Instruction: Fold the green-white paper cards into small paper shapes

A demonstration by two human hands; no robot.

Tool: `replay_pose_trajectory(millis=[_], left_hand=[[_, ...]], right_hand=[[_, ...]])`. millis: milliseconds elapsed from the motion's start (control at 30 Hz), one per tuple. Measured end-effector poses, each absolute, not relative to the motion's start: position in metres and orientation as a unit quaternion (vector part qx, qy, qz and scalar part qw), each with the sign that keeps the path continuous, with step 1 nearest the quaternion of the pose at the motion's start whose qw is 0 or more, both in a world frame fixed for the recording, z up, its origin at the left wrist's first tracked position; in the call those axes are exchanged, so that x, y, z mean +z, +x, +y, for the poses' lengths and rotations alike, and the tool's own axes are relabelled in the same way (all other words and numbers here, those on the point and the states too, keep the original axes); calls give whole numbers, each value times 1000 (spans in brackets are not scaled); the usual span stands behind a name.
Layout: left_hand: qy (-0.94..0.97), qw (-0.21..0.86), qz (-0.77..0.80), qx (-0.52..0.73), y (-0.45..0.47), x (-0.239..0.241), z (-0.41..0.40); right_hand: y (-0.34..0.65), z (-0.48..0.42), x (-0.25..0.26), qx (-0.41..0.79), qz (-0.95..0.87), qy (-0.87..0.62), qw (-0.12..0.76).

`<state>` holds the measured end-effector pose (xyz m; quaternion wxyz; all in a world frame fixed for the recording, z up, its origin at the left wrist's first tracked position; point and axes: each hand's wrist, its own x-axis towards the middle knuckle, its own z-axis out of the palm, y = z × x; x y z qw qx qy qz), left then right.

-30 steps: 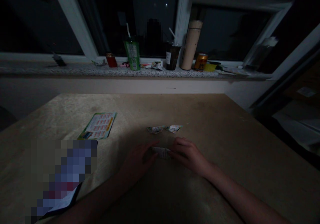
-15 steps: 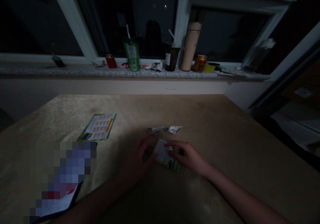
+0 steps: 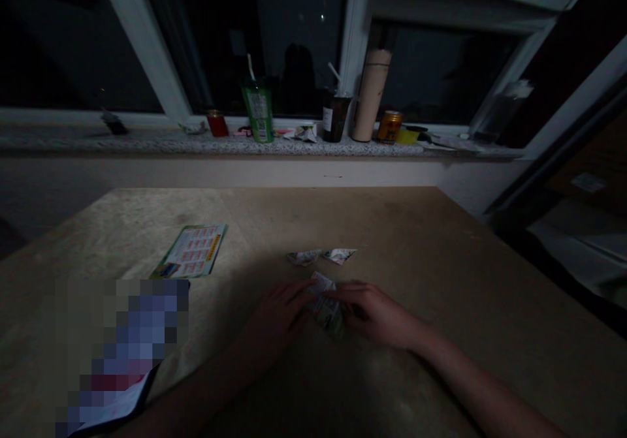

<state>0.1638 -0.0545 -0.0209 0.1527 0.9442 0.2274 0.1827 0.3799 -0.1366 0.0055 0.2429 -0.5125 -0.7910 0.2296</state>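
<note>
A small printed paper piece [image 3: 326, 306], partly folded, lies on the brown table [image 3: 441, 275] between my two hands. My left hand [image 3: 277, 317] pinches its left edge with the fingertips. My right hand [image 3: 375, 312] holds its right side with curled fingers. Just beyond the hands lie two small folded paper shapes [image 3: 321, 256], side by side and untouched.
A printed leaflet [image 3: 192, 250] lies flat to the left. A blurred booklet [image 3: 117, 353] sits at the near left. On the window sill [image 3: 147, 141] stand a green cup with a straw [image 3: 257, 111], a dark cup [image 3: 335, 115], a tall tube [image 3: 368, 95] and cans [image 3: 389, 126].
One second ago the paper was pressed flat under both hands. Then it was lifted and opened out, and now it is lower and being folded between the fingers. The hands shifted slightly nearer.
</note>
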Motion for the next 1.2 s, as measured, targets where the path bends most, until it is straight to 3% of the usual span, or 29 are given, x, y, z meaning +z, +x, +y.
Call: replay_pose_trajectory(millis=[300,667,1200], left_hand=[[972,91,185,113,163,-17,-58],[986,128,94,54,155,-3,-69],[982,149,115,-19,146,0,-66]], right_hand=[[381,-139,10,176,-817,-521,172],[388,-138,6,276,-801,-481,227],[388,-134,-1,233,-799,-518,197]])
